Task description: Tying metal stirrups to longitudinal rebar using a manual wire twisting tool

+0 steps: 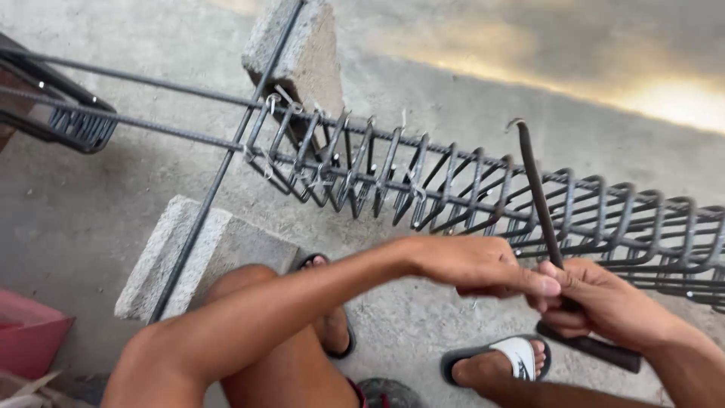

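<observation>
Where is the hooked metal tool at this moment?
In the head view, right of centre: the hooked metal tool stands nearly upright, gripped by the right hand, in front of the rebar cage; the left hand touches it.

This is an outdoor building-site work spot, the rough sort where steel is tied by hand on the ground. A long rebar cage (468,181) of bent stirrups strung on ribbed bars lies propped across two grey concrete blocks (302,57), over a bare, dusty concrete floor (68,219) streaked with low sunlight. The person sits low beside it in open sandals (513,355), with a red tub (26,332) at the edge.
</observation>
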